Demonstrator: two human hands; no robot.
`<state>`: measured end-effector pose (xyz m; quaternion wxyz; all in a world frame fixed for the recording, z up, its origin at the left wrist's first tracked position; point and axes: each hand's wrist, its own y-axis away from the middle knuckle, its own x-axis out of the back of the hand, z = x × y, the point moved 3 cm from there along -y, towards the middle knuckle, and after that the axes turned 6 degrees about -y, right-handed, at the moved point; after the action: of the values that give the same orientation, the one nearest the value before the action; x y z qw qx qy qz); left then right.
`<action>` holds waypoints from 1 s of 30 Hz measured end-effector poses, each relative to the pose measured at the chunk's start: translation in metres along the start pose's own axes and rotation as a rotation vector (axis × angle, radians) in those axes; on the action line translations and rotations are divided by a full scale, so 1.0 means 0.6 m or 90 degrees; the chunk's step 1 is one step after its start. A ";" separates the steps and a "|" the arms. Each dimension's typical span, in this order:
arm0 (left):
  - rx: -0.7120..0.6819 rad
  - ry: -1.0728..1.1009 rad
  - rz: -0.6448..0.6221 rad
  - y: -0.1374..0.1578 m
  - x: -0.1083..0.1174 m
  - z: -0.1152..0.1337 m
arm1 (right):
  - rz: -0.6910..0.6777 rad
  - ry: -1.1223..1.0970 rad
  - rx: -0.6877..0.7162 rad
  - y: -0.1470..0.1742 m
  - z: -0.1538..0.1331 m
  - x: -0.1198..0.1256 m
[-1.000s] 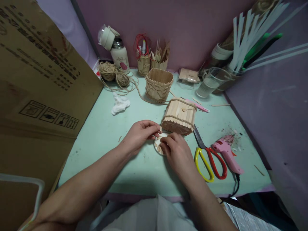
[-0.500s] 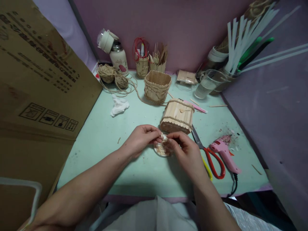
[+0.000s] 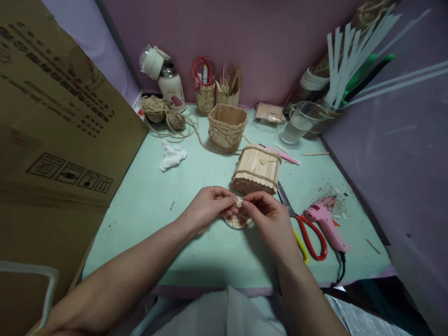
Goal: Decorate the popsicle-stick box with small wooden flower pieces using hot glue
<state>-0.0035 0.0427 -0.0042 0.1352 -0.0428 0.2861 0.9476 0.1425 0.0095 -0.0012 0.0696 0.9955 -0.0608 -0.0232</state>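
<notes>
Pinching a pale wood chip (image 3: 239, 201) between left hand (image 3: 210, 207) and right hand (image 3: 269, 215), we hold each grip closed over the round dish (image 3: 238, 227), probably for fine control.

Shows slanting lines of dark Chinese characters (image 3: 66, 84) on the cardboard box (image 3: 66, 140), too blurred to read, above a row of four framed pictograms (image 3: 70, 172), apparently with paired arrows in the rightmost. Carries dark script (image 3: 170, 93) on the white bottle (image 3: 171, 84), too small to read.

Bare forearms (image 3: 119, 275) and a pale grey, creased garment (image 3: 210, 315).
</notes>
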 end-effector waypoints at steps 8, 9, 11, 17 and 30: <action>-0.004 0.010 -0.011 -0.002 -0.001 -0.003 | 0.005 -0.016 0.004 -0.001 0.000 -0.001; -0.005 0.014 -0.012 -0.002 -0.001 -0.003 | 0.007 -0.019 0.004 -0.001 0.000 -0.001; 0.000 0.021 -0.013 -0.001 -0.001 -0.003 | 0.012 -0.020 0.005 -0.001 0.002 0.000; 0.025 0.049 -0.017 0.001 -0.002 -0.003 | 0.025 -0.036 0.008 0.001 0.010 0.002; 0.028 0.054 -0.030 0.001 -0.004 -0.001 | 0.034 -0.050 -0.020 0.005 0.014 0.006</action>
<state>-0.0014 0.0416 -0.0042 0.1461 -0.0867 0.3115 0.9349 0.1454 0.0051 -0.0090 0.0836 0.9905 -0.0898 -0.0616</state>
